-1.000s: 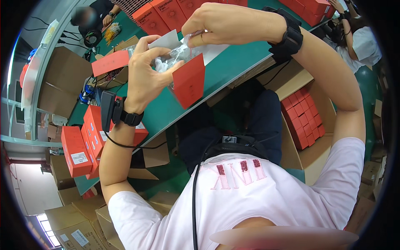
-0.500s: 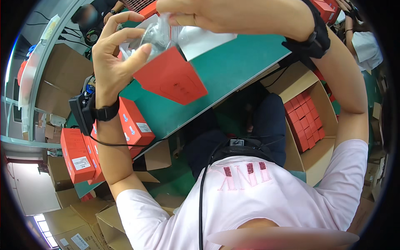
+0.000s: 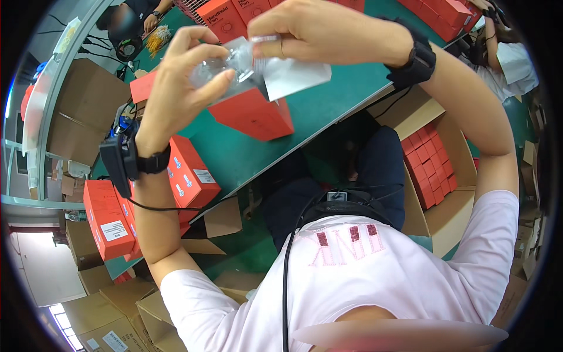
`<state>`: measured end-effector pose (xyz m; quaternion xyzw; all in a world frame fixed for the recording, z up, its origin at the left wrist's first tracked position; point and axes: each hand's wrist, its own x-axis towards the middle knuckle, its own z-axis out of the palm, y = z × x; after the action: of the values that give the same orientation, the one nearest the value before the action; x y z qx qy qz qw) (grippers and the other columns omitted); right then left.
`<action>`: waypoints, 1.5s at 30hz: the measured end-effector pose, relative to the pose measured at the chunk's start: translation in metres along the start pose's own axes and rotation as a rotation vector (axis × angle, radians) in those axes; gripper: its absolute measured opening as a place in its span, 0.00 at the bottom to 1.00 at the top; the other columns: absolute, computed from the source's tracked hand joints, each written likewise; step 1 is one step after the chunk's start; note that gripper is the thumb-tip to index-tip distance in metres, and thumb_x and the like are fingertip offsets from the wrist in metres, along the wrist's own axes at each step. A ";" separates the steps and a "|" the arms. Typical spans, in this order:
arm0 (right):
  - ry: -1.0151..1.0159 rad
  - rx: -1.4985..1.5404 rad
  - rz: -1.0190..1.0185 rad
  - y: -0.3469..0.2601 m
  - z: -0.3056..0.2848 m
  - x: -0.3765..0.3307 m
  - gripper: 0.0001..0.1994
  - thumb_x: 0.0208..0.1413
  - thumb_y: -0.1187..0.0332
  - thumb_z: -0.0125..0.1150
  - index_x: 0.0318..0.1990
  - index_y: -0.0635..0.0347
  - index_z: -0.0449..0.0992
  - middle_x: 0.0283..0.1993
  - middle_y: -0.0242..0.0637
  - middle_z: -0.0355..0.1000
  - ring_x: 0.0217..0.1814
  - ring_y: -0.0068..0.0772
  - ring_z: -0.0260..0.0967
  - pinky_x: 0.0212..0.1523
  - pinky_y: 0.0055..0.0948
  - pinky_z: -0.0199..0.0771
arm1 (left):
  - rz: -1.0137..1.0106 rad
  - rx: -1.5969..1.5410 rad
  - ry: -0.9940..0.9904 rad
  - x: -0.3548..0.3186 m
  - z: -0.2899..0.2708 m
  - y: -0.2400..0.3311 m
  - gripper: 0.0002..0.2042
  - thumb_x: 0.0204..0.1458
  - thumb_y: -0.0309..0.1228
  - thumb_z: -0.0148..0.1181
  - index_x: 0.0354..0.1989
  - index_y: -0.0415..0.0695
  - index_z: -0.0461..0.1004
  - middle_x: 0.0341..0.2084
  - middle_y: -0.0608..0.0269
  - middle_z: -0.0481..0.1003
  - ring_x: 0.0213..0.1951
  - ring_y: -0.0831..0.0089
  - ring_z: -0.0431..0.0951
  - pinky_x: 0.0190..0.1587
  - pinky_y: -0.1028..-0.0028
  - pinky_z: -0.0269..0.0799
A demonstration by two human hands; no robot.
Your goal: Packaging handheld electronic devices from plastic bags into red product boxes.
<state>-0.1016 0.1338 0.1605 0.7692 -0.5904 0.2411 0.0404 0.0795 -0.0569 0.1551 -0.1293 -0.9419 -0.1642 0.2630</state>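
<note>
Red open box (image 3: 255, 120), one bag (image 3: 239, 63), two hands (image 3: 176, 82) (image 3: 314, 36)

The plastic bag (image 3: 239, 63) looks glossy, the red box (image 3: 252, 115) smooth.

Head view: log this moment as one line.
left hand: at clear plastic | right hand: pinching clear plastic | red box: open, white flap out | plastic: at open end

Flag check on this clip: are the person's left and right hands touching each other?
Apart. The head view shows a gap between the left hand and right hand, with clear plastic visible between their fingertips.
</note>
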 end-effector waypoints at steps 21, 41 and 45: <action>0.420 1.273 0.677 -0.014 0.008 0.005 0.11 0.64 0.69 0.62 0.44 0.70 0.83 0.45 0.41 0.81 0.44 0.28 0.75 0.45 0.26 0.74 | -0.359 -0.737 0.196 -0.044 0.047 -0.009 0.39 0.44 0.35 0.81 0.64 0.36 0.67 0.56 0.58 0.74 0.56 0.71 0.75 0.59 0.70 0.71; -0.211 0.644 0.479 -0.002 -0.014 0.007 0.13 0.61 0.69 0.56 0.33 0.74 0.79 0.26 0.37 0.77 0.26 0.26 0.74 0.29 0.29 0.73 | -0.264 -1.093 0.633 -0.041 0.094 0.016 0.45 0.45 0.29 0.65 0.74 0.31 0.51 0.60 0.46 0.70 0.61 0.60 0.74 0.66 0.63 0.68; -0.105 0.379 0.479 -0.001 -0.001 0.008 0.10 0.56 0.72 0.62 0.34 0.75 0.80 0.25 0.40 0.77 0.25 0.28 0.74 0.28 0.29 0.72 | -0.269 -1.045 0.565 -0.042 0.092 0.015 0.46 0.45 0.34 0.70 0.73 0.32 0.54 0.61 0.47 0.69 0.61 0.60 0.73 0.66 0.63 0.67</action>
<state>-0.0997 0.1275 0.1645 0.6132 -0.7008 0.3097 -0.1922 0.0776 -0.0150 0.0616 -0.0725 -0.6384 -0.6644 0.3817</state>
